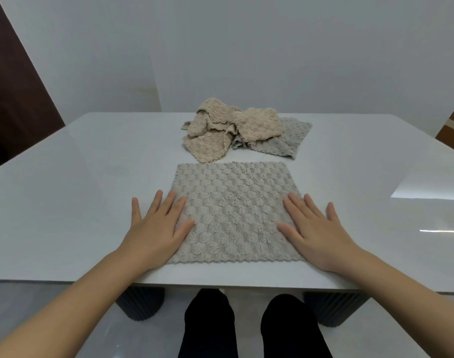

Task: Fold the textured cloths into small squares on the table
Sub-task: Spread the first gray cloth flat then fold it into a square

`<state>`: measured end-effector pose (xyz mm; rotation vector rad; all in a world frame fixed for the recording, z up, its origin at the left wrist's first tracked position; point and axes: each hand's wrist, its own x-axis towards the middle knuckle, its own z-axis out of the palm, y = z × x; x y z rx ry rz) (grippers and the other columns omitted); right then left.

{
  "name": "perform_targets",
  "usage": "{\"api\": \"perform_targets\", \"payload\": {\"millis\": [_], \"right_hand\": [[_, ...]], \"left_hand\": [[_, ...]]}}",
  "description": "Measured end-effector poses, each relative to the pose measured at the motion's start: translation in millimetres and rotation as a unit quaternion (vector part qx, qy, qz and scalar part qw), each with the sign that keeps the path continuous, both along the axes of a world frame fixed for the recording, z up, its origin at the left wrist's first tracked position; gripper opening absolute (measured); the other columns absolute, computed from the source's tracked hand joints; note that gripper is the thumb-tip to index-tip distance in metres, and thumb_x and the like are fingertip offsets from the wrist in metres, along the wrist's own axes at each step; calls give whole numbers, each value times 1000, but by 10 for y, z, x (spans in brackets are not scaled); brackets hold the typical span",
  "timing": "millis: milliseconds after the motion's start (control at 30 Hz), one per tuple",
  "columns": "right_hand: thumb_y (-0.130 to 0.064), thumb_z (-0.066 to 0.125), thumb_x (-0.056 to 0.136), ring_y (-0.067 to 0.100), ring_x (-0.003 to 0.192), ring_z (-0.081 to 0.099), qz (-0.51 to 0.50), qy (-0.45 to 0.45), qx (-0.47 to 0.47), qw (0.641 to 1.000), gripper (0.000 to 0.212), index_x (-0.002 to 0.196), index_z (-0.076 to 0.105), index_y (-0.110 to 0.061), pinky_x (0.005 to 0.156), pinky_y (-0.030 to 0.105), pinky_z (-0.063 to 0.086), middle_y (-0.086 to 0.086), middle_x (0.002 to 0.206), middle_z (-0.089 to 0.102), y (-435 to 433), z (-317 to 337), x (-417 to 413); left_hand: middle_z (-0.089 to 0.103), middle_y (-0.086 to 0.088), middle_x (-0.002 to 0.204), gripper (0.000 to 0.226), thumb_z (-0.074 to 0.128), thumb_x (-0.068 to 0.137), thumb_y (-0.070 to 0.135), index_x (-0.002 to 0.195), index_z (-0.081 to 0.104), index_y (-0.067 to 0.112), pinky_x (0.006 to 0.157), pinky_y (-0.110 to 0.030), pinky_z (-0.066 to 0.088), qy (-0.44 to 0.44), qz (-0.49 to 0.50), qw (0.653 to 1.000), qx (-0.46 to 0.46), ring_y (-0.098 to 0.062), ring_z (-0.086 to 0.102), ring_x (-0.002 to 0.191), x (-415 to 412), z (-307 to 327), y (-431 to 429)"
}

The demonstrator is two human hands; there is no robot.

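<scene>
A grey textured cloth lies spread flat on the white glossy table, close to the near edge and right in front of the person. It is roughly square, its surface a grid of soft raised tufts, like a plush waffle weave, and its near hem runs in a fine scalloped line just short of the table's edge. It looks unfolded, a single layer with no crease showing.

Both hands are laid flat, fingers straight and a little fanned. The left hand rests across the cloth's left edge, thumb and the inner fingers on the fabric, the outer fingers on bare table. The right hand mirrors it on the right edge, thumb and nearest fingers on the cloth, the rest beyond it. Neither hand pinches or lifts anything.

Farther back, towards the middle of the table, sits a loose heap of more cloths of the same tufted kind: crumpled beige cloths on top and to the left, with another grey cloth lying partly flat beneath them, poking out to the right.
</scene>
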<state>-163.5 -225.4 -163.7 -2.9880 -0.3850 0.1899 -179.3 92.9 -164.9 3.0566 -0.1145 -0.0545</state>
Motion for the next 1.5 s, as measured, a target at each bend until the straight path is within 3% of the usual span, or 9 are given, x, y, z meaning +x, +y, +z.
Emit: {"api": "perform_targets", "payload": {"millis": [133,233,400,633,800,933,1100,1267,1500], "right_hand": [[-72,-5,85,16,148,-17,24,-63,4,998,84,155,-3,-26,118,51,-13,-9,161,-11,-28,34,-74],[-79,8,82,14,147,18,111,-124,79,983,88,151,27,-27,120,42,6,-10,157,25,83,96,-183],[-61,53,79,5,110,47,222,-157,125,954,53,123,54,-29,92,24,34,-14,114,56,338,51,-340],[-8,66,65,22,77,63,207,-247,116,940,44,103,51,-23,51,36,49,-6,91,63,284,1,-209],[-9,68,78,6,64,46,148,-224,171,948,33,99,52,-30,56,30,45,-22,80,50,-60,41,-161],[-6,73,83,7,68,60,111,-181,266,940,20,93,69,-24,63,16,42,-16,76,68,-264,67,-117],[-15,72,85,12,58,51,56,-93,397,911,13,74,69,-22,60,26,38,2,65,65,-324,207,17],[-17,65,91,17,66,55,8,-72,403,913,10,82,68,-17,66,34,44,13,76,66,-293,266,462],[-19,55,97,16,57,48,-59,-122,329,934,24,76,57,-7,58,29,38,5,63,57,-105,285,1106]], "left_hand": [[33,7,152,70,17,90,65,141,42,25,118,-46,6,-125,-111,985,-40,-13,26,143,-131,49,11],[56,11,115,43,48,87,59,112,61,27,92,-29,43,-160,-243,951,-103,-9,54,106,-215,93,-99],[55,12,85,20,53,88,43,89,62,25,63,-21,41,-180,-312,930,-72,-9,53,77,-248,87,-343],[58,17,88,21,46,77,24,96,55,27,55,-15,39,-183,-251,947,-88,-1,49,80,-260,95,-269],[58,24,89,23,63,78,15,97,63,28,68,-14,40,-164,-144,961,-170,1,54,87,-297,54,64],[68,20,77,18,73,84,15,83,71,33,68,-7,40,-137,-49,940,-310,3,61,79,-343,142,201],[70,12,71,21,63,91,18,82,72,35,63,-9,44,-65,-19,908,-413,1,62,66,-253,299,211],[71,4,76,15,64,90,25,77,72,24,68,-28,48,-115,21,921,-372,-15,65,77,161,386,177],[60,11,75,8,59,93,19,87,64,21,62,-20,38,-163,59,946,-275,-9,53,72,1000,355,73]]}}
